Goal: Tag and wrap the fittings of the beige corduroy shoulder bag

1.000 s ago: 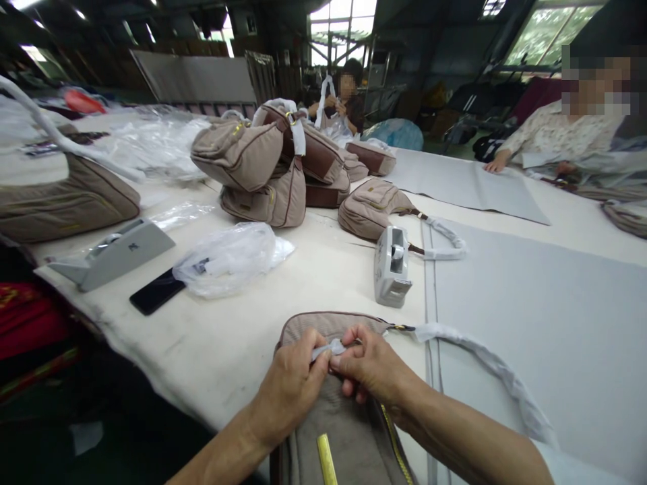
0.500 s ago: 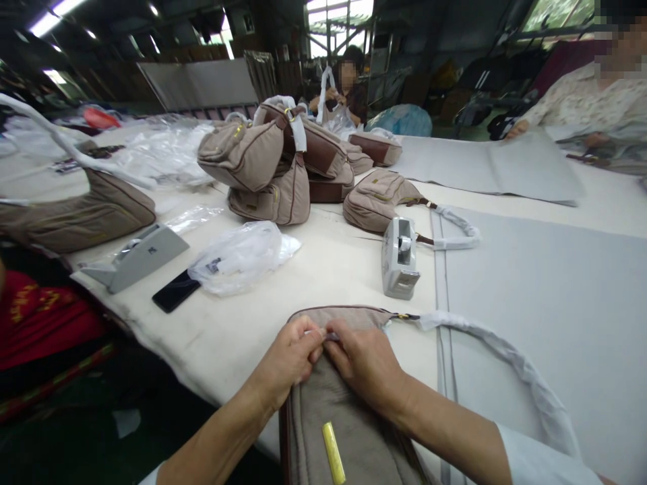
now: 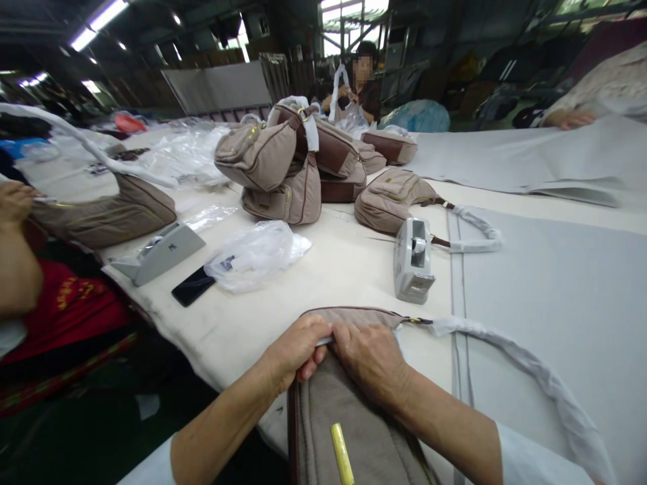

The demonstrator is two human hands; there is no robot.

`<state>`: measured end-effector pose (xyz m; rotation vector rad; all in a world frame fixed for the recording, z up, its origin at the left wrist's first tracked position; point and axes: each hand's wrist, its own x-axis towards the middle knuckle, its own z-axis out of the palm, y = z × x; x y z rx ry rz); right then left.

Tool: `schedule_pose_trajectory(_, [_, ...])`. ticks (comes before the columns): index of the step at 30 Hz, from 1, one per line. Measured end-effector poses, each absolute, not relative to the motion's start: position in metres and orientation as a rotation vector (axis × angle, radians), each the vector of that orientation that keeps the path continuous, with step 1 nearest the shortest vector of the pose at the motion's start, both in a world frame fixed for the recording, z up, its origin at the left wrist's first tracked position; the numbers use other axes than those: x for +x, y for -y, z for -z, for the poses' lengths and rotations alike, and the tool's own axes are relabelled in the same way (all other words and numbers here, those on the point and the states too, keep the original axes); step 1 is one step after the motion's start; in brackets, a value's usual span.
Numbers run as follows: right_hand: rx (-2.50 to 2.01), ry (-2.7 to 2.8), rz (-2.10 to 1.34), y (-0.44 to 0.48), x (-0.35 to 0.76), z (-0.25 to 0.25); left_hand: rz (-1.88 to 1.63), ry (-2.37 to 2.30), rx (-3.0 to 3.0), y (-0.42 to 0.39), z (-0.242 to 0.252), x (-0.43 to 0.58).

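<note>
The taupe shoulder bag (image 3: 354, 417) overhangs the worktop (image 3: 328, 269) at its near edge; left hand (image 3: 296, 347) and right hand (image 3: 373, 357) pinch a white wrap (image 3: 325, 341) at its top. Bare surface reaches the tape dispenser (image 3: 413, 259).

Nearer me than the tape dispenser (image 3: 413, 259), my left hand (image 3: 296, 350) and right hand (image 3: 371, 357) close on the top edge of the taupe bag (image 3: 348, 417). They hide the small pale bit they pinch, and I cannot tell what it is. The bag's lower part leaves the bottom edge. Far left of the dispenser, a co-worker's arm (image 3: 17, 256) is cut off.
</note>
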<state>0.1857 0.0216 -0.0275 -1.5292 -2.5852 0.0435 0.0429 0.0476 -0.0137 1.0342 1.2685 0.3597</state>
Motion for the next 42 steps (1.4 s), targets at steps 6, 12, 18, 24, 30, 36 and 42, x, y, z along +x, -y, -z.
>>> schedule_pose_trajectory(6, [-1.533, 2.595, -0.125, -0.023, 0.181, 0.026, -0.368, -1.391, 1.262, -0.04, 0.012, 0.047])
schedule_pose_trajectory(12, [-1.522, 2.297, -0.339, -0.001, 0.213, 0.032, -0.393, -1.353, 1.34, -0.034, 0.013, 0.035])
schedule_pose_trajectory(18, [-1.713, 1.765, -0.811, 0.026, 0.245, 0.054, -0.288, -1.393, 1.424, -0.044, 0.006, 0.035])
schedule_pose_trajectory(24, [-1.735, 1.292, -1.089, 0.029, 0.245, 0.073, -0.435, -1.258, 2.18, -0.05, 0.005, 0.039])
schedule_pose_trajectory(30, [-1.641, 0.841, -1.61, 0.031, 0.247, 0.082, -0.608, -1.17, 2.552, -0.045, 0.02, 0.03])
schedule_pose_trajectory(36, [-1.587, 0.851, -1.662, 0.029, 0.248, 0.081, -0.387, -1.219, 2.417, -0.057, 0.003, 0.034])
schedule_pose_trajectory(42, [-1.607, 0.789, -1.72, 0.029, 0.247, 0.08, -0.343, -1.043, 2.377, -0.066, 0.005, 0.047])
